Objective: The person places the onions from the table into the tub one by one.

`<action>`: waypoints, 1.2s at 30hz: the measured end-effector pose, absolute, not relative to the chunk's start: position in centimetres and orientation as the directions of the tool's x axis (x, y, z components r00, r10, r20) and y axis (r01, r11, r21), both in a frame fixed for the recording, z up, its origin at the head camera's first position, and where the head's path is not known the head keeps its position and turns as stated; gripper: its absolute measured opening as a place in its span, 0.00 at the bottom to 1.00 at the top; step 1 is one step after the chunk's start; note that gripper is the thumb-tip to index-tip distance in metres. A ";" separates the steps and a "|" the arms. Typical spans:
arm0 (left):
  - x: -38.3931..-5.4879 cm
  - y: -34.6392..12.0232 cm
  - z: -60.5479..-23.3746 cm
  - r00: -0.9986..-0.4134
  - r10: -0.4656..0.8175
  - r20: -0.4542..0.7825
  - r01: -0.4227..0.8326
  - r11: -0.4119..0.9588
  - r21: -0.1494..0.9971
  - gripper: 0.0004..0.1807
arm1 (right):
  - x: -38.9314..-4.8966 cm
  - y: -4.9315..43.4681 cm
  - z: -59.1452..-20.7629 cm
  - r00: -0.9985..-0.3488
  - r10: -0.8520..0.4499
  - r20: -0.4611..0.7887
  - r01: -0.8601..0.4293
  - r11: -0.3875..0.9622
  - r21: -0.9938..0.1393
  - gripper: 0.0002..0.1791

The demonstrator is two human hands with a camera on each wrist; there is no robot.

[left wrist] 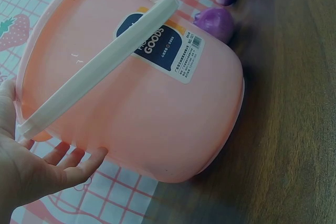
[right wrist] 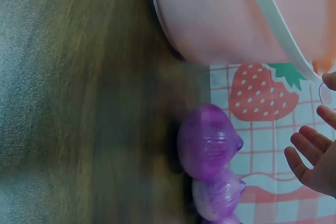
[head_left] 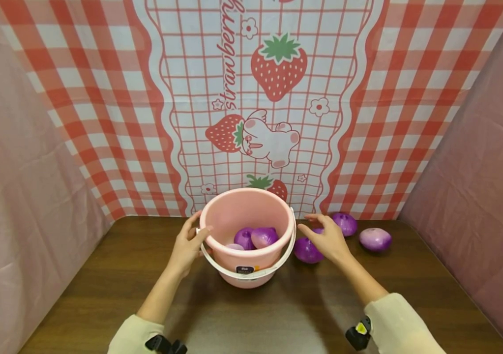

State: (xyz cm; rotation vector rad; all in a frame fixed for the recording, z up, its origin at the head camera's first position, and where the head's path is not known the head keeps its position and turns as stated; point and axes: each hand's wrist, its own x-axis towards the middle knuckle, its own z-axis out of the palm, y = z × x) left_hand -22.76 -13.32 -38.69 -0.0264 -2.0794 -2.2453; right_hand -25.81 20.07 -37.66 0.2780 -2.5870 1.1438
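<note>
A pink bucket [head_left: 251,265] with a white handle [head_left: 251,276] stands on the table, the handle hanging down at its front. Inside lie purple onions [head_left: 264,237], one of them paler and partly hidden by the rim. My left hand [head_left: 188,244] holds the bucket's left side, thumb over the rim and fingers against the outer wall. On the other side, my right hand [head_left: 328,240] hovers with spread fingers, apart from the rim and holding nothing. Below it sits a purple onion [head_left: 308,251], partly covered by the hand in the head view.
Two more onions lie to the right: a purple one [head_left: 345,224] by the back cloth and a paler one [head_left: 375,239] beside it. A checked strawberry cloth [head_left: 278,147] hangs behind the brown wooden table [head_left: 114,275]. Pink curtains [head_left: 477,172] flank both sides.
</note>
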 end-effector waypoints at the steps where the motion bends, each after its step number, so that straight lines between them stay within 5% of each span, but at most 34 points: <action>1: -22.8 -13.3 -38.7 -0.997 -0.048 0.068 0.071 -0.074 0.995 0.31 | -25.8 20.2 -37.8 -0.936 -0.054 0.348 -0.295 0.660 -0.691 0.26; 36: -22.7 -13.4 -38.7 -0.997 -0.043 0.065 0.068 -0.068 0.995 0.31 | -25.6 22.8 -42.0 -0.969 -0.012 0.245 -0.186 0.691 -0.699 0.27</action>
